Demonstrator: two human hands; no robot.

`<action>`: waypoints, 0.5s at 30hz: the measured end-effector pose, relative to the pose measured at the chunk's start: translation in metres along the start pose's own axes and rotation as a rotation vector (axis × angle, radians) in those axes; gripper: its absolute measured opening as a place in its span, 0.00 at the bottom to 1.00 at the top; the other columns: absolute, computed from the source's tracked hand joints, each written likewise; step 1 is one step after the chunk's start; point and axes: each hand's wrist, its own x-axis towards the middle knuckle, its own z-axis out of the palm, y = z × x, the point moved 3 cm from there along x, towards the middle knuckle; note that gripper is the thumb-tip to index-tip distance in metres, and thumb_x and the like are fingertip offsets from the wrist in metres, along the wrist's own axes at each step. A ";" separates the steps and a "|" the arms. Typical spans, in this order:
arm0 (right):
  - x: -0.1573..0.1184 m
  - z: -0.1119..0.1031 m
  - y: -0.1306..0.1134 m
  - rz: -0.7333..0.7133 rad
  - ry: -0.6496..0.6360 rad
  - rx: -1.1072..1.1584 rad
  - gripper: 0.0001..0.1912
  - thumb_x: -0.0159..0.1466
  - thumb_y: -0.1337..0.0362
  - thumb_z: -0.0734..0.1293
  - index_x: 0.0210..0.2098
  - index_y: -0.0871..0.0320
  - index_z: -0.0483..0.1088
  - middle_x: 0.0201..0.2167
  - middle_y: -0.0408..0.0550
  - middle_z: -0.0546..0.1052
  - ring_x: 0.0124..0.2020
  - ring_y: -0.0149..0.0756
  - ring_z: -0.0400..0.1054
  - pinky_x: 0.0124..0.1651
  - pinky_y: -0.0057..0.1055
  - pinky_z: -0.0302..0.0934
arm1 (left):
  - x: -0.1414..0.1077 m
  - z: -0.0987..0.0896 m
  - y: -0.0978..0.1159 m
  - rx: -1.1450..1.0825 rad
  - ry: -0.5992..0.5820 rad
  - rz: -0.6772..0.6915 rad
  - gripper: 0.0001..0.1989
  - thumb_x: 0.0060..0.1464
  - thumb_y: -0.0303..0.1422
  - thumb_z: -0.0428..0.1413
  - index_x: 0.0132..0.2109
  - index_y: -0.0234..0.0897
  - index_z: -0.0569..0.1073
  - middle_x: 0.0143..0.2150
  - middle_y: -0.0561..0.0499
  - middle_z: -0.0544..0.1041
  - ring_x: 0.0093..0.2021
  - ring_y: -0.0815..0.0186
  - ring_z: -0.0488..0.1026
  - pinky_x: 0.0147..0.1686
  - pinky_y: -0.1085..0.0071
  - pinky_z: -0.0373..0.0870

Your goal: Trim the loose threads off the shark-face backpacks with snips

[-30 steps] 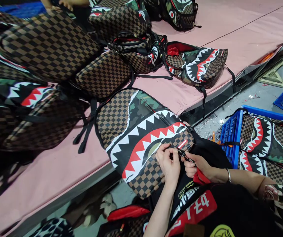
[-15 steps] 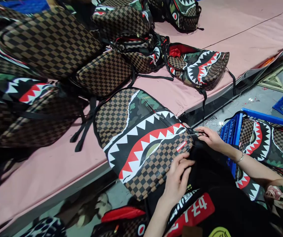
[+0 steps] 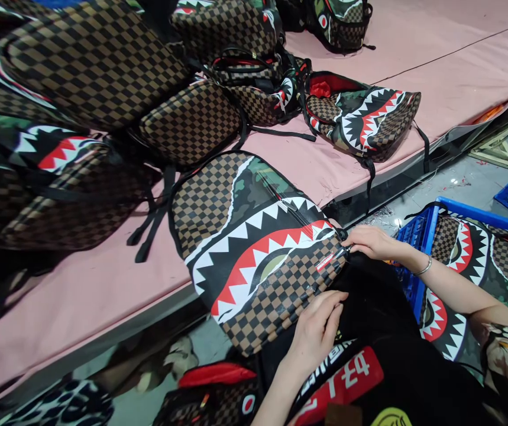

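A backpack (image 3: 262, 254) with brown-and-black checks, camouflage and a red-and-white shark mouth lies slanted, partly on the table edge and partly toward my lap. My left hand (image 3: 318, 325) rests along its near lower edge, fingers loosely bent and slightly apart, not gripping. At the right-hand corner, my right hand (image 3: 371, 242) is closed in a pinch against the backpack's dark trim. Something small and dark shows at those fingertips, too hidden to name. A zipper runs across the camouflage part.
A pink-covered table (image 3: 449, 41) carries several similar backpacks, including a checked one (image 3: 98, 65) and one with an open top (image 3: 369, 121). At right, a blue crate (image 3: 417, 236) holds more shark-mouth backpacks. Another backpack (image 3: 212, 393) with red lining sits below the table edge.
My right hand has moved left to the backpack's corner; a thin shiny piece seen at its fingers is now hidden. My left hand has slid slightly down off the checked face.
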 end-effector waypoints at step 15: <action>0.021 0.006 -0.021 -0.116 -0.085 -0.073 0.18 0.67 0.57 0.52 0.40 0.59 0.70 0.33 0.51 0.73 0.35 0.37 0.64 0.41 0.33 0.58 | 0.000 -0.001 0.001 -0.006 0.038 0.006 0.12 0.58 0.28 0.46 0.45 0.39 0.71 0.42 0.45 0.76 0.43 0.63 0.73 0.43 0.67 0.72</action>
